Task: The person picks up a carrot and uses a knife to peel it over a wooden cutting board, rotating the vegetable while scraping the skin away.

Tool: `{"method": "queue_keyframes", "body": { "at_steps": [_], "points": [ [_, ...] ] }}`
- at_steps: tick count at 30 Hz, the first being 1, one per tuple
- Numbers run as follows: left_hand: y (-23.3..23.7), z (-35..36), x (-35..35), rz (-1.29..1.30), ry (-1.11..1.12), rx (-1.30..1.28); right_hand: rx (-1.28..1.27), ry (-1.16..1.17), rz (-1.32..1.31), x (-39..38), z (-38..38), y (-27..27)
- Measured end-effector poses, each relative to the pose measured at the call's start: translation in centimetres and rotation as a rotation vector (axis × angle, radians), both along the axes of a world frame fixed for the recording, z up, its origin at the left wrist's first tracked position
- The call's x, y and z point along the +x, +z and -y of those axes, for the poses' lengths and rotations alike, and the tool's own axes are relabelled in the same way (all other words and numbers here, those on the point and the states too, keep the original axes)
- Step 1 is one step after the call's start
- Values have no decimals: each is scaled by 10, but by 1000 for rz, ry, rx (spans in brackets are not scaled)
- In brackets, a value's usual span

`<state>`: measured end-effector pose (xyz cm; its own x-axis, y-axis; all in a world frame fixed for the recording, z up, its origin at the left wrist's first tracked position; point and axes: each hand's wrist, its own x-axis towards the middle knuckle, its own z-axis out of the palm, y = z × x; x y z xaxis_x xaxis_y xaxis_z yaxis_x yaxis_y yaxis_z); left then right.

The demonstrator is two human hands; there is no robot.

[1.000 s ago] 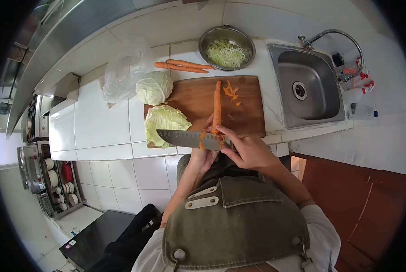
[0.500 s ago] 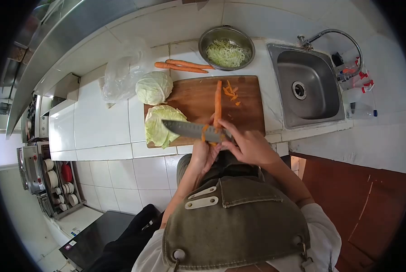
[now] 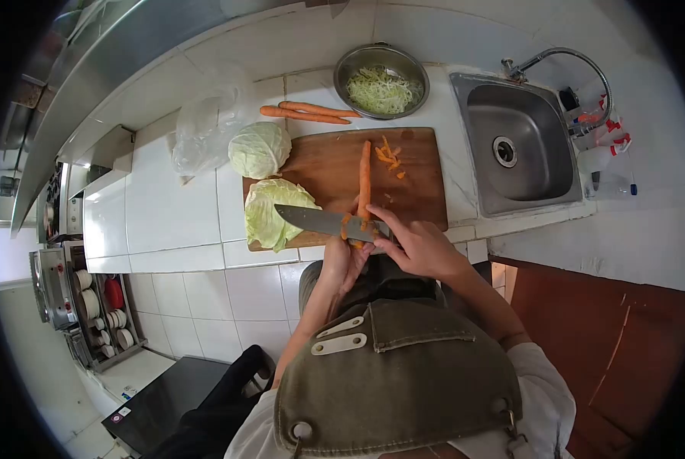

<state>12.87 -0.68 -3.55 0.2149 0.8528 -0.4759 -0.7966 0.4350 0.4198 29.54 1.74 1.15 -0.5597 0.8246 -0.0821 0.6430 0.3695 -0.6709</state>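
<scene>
- Since a second ago your knife [image 3: 321, 221] has slid a little farther from your body along the carrot [image 3: 364, 177], and its tip now lies over the near cabbage half [image 3: 275, 210].
- You hold the carrot above the near edge of the cutting board [image 3: 423, 183], pointing away from you. Its lower end is in your left hand [image 3: 344, 260], which is closed around it.
- Your right hand [image 3: 419, 246] is clamped on the knife handle. The blade lies crosswise against the carrot's lower part, with orange shavings clinging to it.
- The carrot looks stiff and light, and likely a bit slick where it is scraped. The thick lower end, behind the blade, seems the safest place to grip.
- Orange peelings [image 3: 388, 157] lie on the board beside the carrot's far end.
- A second cabbage half [image 3: 260, 149] sits at the board's far left corner, next to a crumpled plastic bag [image 3: 201, 130].
- Two whole carrots [image 3: 308, 112] lie on the tiled surface [image 3: 166, 206] just beyond the board, near a steel bowl [image 3: 341, 73] of shredded cabbage.
- The sink [image 3: 465, 145] is to your right.
</scene>
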Motion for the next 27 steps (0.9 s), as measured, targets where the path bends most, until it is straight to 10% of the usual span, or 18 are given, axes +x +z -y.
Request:
{"method": "queue_keyframes", "body": {
  "at_steps": [27],
  "points": [
    [-6, 1, -1, -2, -48, -81, 38, -42, 56, 0, -22, -21]
  ]
}}
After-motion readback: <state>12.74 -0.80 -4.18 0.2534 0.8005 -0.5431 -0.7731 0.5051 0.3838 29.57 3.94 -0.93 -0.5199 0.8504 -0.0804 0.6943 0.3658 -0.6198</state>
